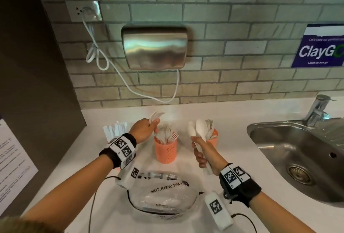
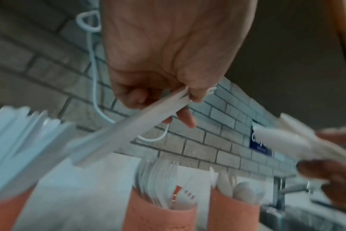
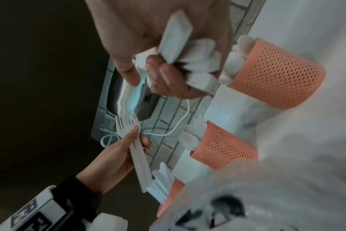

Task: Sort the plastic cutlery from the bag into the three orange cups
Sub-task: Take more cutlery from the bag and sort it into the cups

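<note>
1. Pinching two forks [image 1: 156, 117] tines-up, the left hand [image 1: 143, 132] is hovering over the middle cup [image 1: 165, 150], likely to drop them handle-first.
2. Clutching spoons [image 1: 197, 130], the right hand [image 1: 202, 155] is waiting beside the right cup [image 1: 213, 142].
3. Lying nearest, the bag [image 1: 163, 195] is holding leftovers.

Counter [image 1: 232, 158] runs along brick wall; sink [image 1: 297, 149] set into it at right, tap [image 1: 316, 110] behind sink. Three cups in a row near the wall: left cup [image 2: 4, 207] w/ knives, mostly hidden behind left hand [image 1: 143, 130] in head view; middle cup [image 1: 165, 150] w/ forks; right cup [image 1: 212, 142] w/ spoons, behind right hand [image 1: 202, 153]. Bag [image 1: 163, 195] lies in front of the cups, btwn both wrists. Hand dryer [image 1: 154, 46] on wall above cups, socket [image 1: 83, 10] up-left of it, sign [image 1: 320, 46] at far right.
</note>
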Demonstrator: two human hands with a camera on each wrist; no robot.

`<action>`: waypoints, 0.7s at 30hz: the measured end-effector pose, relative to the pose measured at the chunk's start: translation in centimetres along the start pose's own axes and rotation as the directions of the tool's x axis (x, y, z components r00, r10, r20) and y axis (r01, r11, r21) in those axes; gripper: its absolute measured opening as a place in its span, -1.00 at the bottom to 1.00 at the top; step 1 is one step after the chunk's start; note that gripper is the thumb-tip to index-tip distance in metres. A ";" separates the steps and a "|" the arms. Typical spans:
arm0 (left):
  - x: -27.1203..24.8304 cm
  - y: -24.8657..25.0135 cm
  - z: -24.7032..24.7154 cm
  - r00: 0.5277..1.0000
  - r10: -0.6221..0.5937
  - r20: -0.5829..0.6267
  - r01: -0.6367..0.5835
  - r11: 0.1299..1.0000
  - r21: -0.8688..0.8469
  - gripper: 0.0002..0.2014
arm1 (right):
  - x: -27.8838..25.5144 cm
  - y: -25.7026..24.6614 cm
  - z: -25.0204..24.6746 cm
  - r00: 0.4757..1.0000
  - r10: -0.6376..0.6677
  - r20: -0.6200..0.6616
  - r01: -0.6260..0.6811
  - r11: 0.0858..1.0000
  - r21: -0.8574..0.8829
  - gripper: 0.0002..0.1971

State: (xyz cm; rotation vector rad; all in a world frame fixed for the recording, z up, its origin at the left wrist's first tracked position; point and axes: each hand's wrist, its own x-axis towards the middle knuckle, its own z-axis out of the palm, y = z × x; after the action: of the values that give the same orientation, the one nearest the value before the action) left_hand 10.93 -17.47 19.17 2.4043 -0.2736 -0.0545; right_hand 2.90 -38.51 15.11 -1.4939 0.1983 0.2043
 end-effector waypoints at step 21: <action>5.8 -1.7 5.6 1.000 0.029 0.003 -0.027 0.960 -0.278 -0.88 | 4.4 0.3 -2.7 0.970 -0.149 -0.192 0.164 0.985 0.062 -0.74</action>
State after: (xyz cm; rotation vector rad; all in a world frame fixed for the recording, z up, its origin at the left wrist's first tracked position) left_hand 16.29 -21.11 14.11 2.1211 -0.2841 -0.0833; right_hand 7.04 -41.09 13.54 -1.4443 0.2352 -0.0708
